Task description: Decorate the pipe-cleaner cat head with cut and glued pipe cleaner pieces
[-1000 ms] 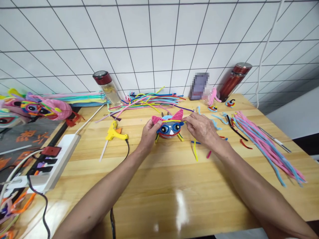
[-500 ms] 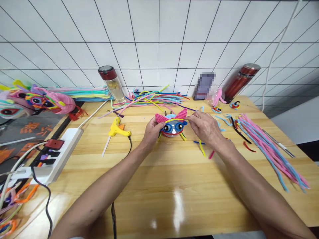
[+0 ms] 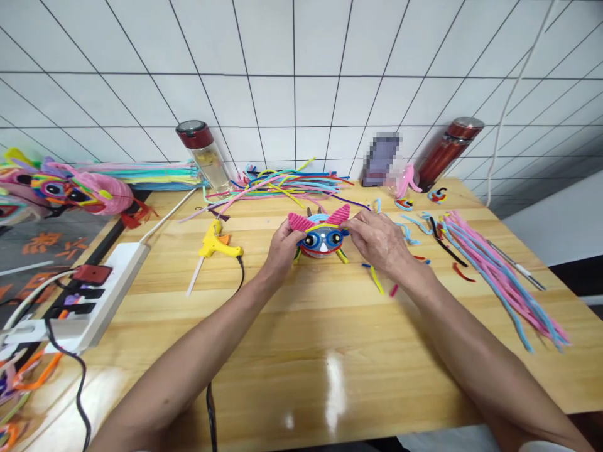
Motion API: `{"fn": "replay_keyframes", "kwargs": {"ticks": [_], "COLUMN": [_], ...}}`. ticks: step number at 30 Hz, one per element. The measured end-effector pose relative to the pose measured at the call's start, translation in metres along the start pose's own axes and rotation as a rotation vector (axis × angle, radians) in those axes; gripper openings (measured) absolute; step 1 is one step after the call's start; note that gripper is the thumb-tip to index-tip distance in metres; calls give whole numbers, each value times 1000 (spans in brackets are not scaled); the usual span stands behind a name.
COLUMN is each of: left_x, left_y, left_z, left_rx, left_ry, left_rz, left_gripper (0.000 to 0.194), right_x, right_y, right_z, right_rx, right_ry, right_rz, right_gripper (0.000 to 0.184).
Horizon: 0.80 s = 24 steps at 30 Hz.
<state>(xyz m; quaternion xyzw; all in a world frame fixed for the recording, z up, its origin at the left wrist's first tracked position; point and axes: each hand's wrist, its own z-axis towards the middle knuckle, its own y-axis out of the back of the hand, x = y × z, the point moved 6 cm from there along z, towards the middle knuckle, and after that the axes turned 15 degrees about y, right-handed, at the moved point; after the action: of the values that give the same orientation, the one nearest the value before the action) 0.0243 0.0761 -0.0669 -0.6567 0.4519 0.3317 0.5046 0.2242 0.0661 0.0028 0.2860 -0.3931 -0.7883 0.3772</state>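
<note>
1. Gripping a clear, round, big-eyed figure (image 3: 323, 240) with ribbed pink ears (image 3: 301, 222) in the left hand (image 3: 281, 252).
2. Touching its other side with the half-curled right hand (image 3: 379, 242), hard to tell on which part.
3. Showing a yellow plastic glue gun (image 3: 217, 243) on the pale wooden worktop (image 3: 264, 358), left of the hands.
4. Showing, farther right, a pink-and-blue bundle of fuzzy stems (image 3: 494, 276) beside a slim pen-like tool (image 3: 522, 270).

A craft workspace, it seemed: the wooden desk (image 3: 282, 358) carried a yellow glue gun (image 3: 213, 243), pipe cleaners (image 3: 500, 280) and a power strip (image 3: 114, 295).
</note>
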Motion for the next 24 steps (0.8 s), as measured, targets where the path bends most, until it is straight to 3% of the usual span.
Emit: {"fn": "replay_keyframes", "kwargs": {"ticks": [10, 24], "left_x": [-4, -7], "left_y": [-2, 0], "left_z": [-1, 3], "left_rx": [25, 82], "left_ry": [-4, 60], "left_rz": [7, 5], "left_gripper": [20, 33], "right_x": [3, 3], "right_y": [0, 1], "right_z": [1, 1], "right_rx": [1, -43], "right_ry": [18, 40], "right_rz": [-25, 8], "right_gripper": [27, 25]}}
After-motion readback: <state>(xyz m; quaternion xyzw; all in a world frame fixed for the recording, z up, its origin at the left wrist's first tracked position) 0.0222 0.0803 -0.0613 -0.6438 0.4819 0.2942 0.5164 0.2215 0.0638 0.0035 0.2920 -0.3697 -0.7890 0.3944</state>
